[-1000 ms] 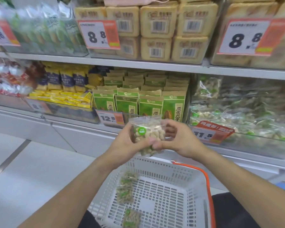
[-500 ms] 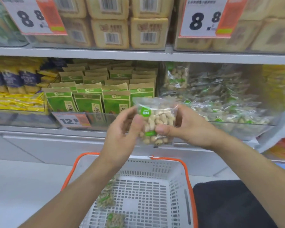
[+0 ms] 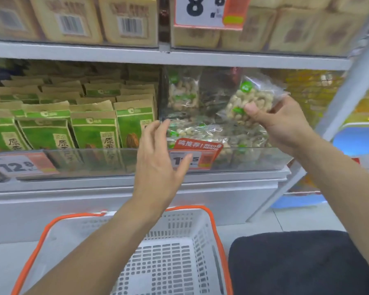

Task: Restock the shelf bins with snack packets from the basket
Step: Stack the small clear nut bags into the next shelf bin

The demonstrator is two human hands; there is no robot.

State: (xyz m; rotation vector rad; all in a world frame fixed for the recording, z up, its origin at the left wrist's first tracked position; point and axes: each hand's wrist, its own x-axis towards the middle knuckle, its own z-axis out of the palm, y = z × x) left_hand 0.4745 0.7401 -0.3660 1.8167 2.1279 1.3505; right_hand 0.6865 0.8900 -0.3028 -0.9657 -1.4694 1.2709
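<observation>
My right hand point(image 3: 279, 122) pinches a clear packet of pale nuts with a green sticker point(image 3: 254, 99), holding it above the clear shelf bin point(image 3: 262, 158) that holds several packets of the same kind. My left hand point(image 3: 160, 158) hovers with fingers spread in front of that bin's left part, holding nothing. The white basket with an orange rim point(image 3: 175, 258) sits below my arms; my left forearm covers its left part.
To the left, a bin holds green and brown paper snack bags point(image 3: 94, 128) behind a 12.8 price tag point(image 3: 19, 166). Tan boxed goods point(image 3: 73, 18) fill the shelf above. A red promo tag point(image 3: 197, 145) hangs on the nut bin. A dark cushion point(image 3: 300, 262) lies at lower right.
My left hand let go of the packet and opened. My right hand carried the packet up and right over the nut bin. The view shifted right and closer to the shelf.
</observation>
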